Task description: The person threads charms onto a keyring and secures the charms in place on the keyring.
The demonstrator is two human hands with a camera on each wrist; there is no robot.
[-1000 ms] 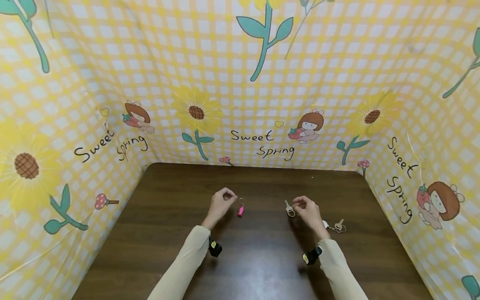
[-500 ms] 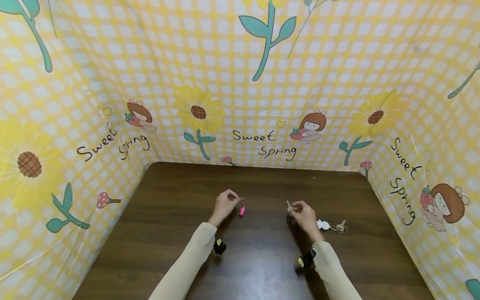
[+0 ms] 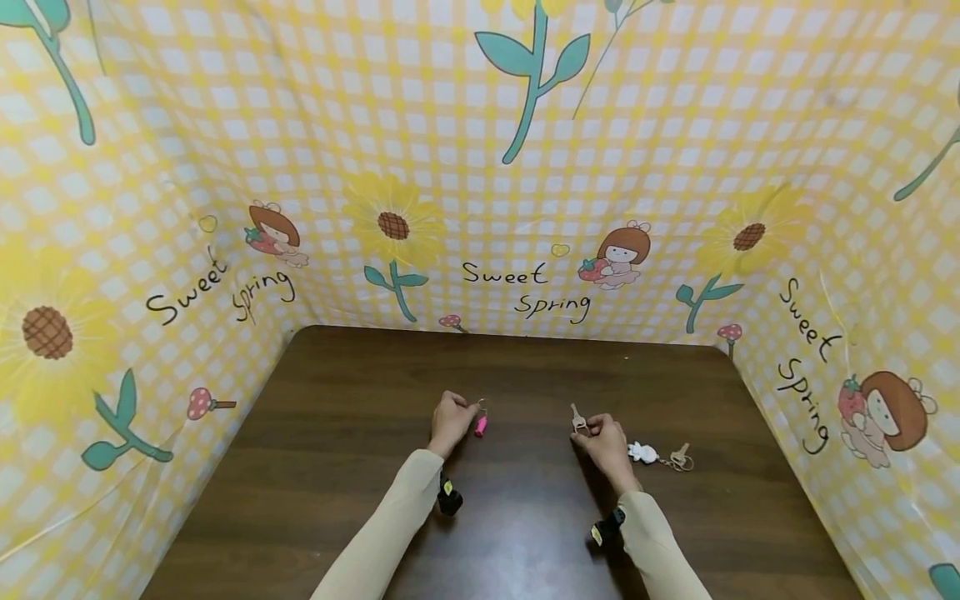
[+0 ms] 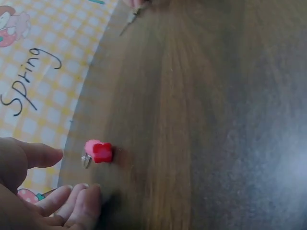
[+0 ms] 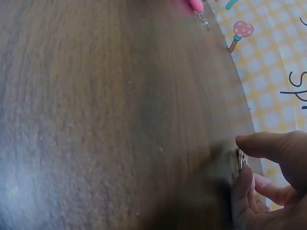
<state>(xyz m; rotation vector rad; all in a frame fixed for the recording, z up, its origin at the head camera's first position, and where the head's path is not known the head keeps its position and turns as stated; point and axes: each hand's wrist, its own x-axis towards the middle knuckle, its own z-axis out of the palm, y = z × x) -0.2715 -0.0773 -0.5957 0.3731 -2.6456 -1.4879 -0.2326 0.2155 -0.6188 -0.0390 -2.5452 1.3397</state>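
A small pink keychain charm (image 3: pixel 481 427) with a metal ring lies on the brown table. My left hand (image 3: pixel 452 423) is beside its ring; in the left wrist view the thumb (image 4: pixel 45 155) and fingertips are spread apart, with the charm (image 4: pixel 100 152) just beyond the gap. To the right, my right hand (image 3: pixel 606 443) pinches a key (image 3: pixel 577 417) by its ring end, the blade pointing away. In the right wrist view the key's metal (image 5: pixel 241 157) shows between thumb and index finger. The key's lower part is covered by the fingers.
Right of my right hand lies a white figure keychain (image 3: pixel 642 452) chained to another key (image 3: pixel 680 455). The wood-grain table (image 3: pixel 517 533) is enclosed on its back and sides by a yellow checked cloth (image 3: pixel 480 200). Black cameras sit on both wrists.
My right hand has come to the key beside it and now pinches its ring end. The white figure behind that hand is uncovered. The left hand stays near the pink charm's ring.
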